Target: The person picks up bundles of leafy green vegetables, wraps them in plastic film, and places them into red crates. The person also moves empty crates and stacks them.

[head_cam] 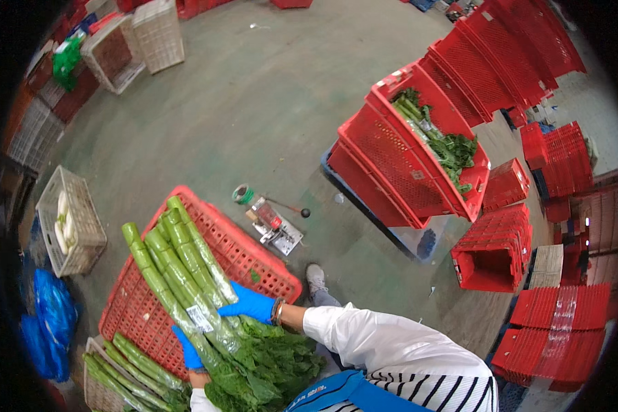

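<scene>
A bundle of celtuce (177,265) with thick green stems lies between my hands, its stems partly wrapped in clear film. A white label (200,318) bearing print is stuck on it, and the leafy ends (273,355) point towards my body. My right hand (250,303), in a blue glove, rests over the wrapped stems and grips them from the right. On the other side, my blue-gloved left hand (187,350) holds the bundle near the leaves, its fingers partly hidden below. Under the stems is a red perforated plastic crate (257,262) that looks upturned.
More celtuce (139,355) lies in a pale crate (97,394) at lower left. White radishes (64,226) sit in another crate (90,234). A tape dispenser (275,232) is on the floor. Celtuce fills part of a stacked red crate (391,154). My shoe (315,277) stands close by.
</scene>
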Action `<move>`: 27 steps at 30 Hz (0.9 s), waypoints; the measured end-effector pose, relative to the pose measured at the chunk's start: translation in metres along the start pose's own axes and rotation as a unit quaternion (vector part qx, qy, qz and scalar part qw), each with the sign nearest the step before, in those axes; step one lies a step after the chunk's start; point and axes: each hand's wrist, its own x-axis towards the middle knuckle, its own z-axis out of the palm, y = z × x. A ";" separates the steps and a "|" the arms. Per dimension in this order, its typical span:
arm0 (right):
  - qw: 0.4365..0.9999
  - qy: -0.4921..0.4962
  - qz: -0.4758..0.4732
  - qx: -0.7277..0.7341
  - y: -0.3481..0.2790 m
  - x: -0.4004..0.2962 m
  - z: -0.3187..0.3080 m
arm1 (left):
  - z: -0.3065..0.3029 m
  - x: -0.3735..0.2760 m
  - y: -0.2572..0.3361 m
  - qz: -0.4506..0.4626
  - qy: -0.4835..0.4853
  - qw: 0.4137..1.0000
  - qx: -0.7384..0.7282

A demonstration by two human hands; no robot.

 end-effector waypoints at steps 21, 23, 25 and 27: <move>0.808 0.405 -0.425 0.052 -0.370 -0.232 -0.302 | 0.762 0.123 0.070 0.104 -0.497 0.569 0.647; 0.789 0.406 -0.450 0.103 -0.389 -0.245 -0.325 | 0.850 0.121 0.048 0.072 -0.565 0.478 0.669; 0.743 0.488 -0.453 0.065 -0.389 -0.247 -0.363 | 0.922 0.133 0.003 -0.009 -0.627 0.431 0.649; 0.725 0.572 -0.382 -0.031 -0.376 -0.255 -0.402 | 0.976 0.154 -0.047 -0.033 -0.683 0.329 0.651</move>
